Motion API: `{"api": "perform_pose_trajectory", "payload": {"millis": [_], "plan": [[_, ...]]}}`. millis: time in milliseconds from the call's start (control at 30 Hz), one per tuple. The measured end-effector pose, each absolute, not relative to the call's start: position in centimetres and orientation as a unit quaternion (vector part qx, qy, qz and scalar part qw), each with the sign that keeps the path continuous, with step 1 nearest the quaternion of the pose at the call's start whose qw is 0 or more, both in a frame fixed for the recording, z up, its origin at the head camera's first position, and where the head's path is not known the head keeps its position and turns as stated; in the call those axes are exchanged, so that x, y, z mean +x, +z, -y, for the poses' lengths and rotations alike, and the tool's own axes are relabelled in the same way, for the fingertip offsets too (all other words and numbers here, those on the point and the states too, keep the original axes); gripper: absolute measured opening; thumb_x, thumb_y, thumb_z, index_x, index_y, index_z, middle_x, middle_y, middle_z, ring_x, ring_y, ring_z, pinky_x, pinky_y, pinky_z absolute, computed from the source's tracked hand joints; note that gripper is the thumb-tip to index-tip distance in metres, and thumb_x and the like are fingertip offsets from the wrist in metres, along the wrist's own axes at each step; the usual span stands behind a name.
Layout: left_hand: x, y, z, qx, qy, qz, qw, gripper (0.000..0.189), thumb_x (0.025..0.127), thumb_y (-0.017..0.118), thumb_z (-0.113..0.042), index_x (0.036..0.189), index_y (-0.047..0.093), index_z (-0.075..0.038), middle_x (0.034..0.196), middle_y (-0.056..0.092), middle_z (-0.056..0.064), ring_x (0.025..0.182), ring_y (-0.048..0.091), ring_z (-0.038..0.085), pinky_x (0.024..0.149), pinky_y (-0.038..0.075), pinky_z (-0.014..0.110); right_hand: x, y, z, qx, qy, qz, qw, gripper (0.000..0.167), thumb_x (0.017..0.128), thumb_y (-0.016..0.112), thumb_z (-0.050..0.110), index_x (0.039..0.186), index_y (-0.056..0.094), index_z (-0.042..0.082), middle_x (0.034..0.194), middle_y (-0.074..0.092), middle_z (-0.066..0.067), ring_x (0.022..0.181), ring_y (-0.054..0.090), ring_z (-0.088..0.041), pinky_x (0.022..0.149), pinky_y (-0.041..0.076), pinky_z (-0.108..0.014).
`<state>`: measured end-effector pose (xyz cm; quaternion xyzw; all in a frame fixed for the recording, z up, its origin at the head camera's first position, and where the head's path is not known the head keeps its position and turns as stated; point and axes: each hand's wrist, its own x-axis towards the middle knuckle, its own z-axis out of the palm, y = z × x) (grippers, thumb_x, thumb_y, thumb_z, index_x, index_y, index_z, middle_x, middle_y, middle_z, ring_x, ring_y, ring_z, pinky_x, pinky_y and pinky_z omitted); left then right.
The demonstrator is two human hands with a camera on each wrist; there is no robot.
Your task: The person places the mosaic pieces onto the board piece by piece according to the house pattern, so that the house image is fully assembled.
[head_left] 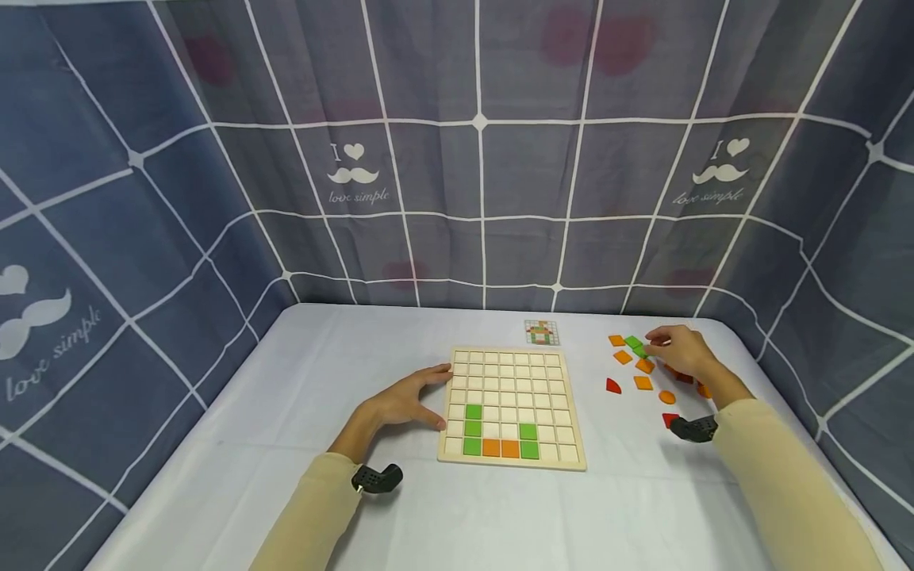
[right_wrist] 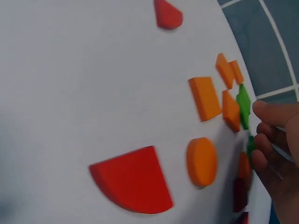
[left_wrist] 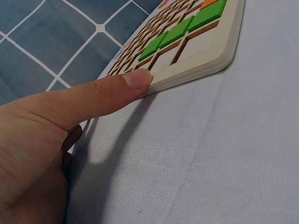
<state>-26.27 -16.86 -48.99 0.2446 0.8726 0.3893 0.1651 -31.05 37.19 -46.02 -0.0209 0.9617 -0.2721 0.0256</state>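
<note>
My left hand (head_left: 403, 398) rests at the left side of a pale wooden grid board (head_left: 508, 466), fingers spread. In the left wrist view the thumb (left_wrist: 112, 91) touches the board's edge. Green square tiles (head_left: 473, 428) fill a column of three cells at the lower left of the board. Two more green tiles (head_left: 528, 432) sit at the right, with two orange square tiles (head_left: 501, 449) between them in the bottom row. My right hand (head_left: 681, 351) hovers by the loose green tiles (head_left: 633, 342), its fingers loosely bent. No piece shows between its fingertips.
Loose orange pieces (head_left: 643, 383), an orange disc (head_left: 667, 397) and red quarter-round pieces (head_left: 613, 386) lie scattered right of the board. A small printed pattern card (head_left: 542, 332) lies behind the board. Checked curtains (head_left: 435, 166) enclose the white table (head_left: 343, 341) at the back and sides.
</note>
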Motion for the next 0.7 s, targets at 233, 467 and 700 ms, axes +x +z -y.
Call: {"api": "perform_pose_trajectory", "payload": {"millis": [233, 467, 700], "plan": [[-26.5, -49.3, 17.0, 0.249, 0.384, -0.874, 0.166, 0.102, 0.072, 0.096, -0.028, 0.158, 0.043, -0.011, 0.169, 0.026, -0.001, 0.156, 0.017, 0.028, 0.124, 0.015, 0.052, -31.5, -47.3, -36.8, 0.01, -0.256, -0.967, 0.01, 0.045, 0.1, 0.068, 0.023, 0.125, 0.065, -0.015, 0.114, 0.068, -0.028, 0.106, 0.057, -0.045, 0.101, 0.044, -0.064], [-26.4, -49.3, 17.0, 0.251, 0.396, -0.867, 0.166, 0.101, 0.073, 0.096, -0.027, 0.158, 0.044, -0.009, 0.169, 0.027, 0.002, 0.155, 0.016, 0.031, 0.123, 0.014, 0.055, -31.5, -47.5, -36.7, 0.008, -0.259, -0.966, 0.006, 0.042, 0.099, 0.07, 0.024, 0.12, 0.069, -0.012, 0.114, 0.069, -0.028, 0.107, 0.055, -0.048, 0.101, 0.041, -0.067], [-26.3, -49.0, 17.0, 0.251, 0.396, -0.867, 0.169, 0.102, 0.073, 0.096, -0.027, 0.158, 0.044, -0.009, 0.169, 0.026, 0.002, 0.156, 0.016, 0.031, 0.123, 0.013, 0.055, -31.5, -47.3, -36.2, 0.012, -0.276, -0.961, 0.002, 0.036, 0.094, 0.076, 0.02, 0.115, 0.067, -0.009, 0.099, 0.065, -0.022, 0.093, 0.055, -0.039, 0.086, 0.05, -0.053]]}}
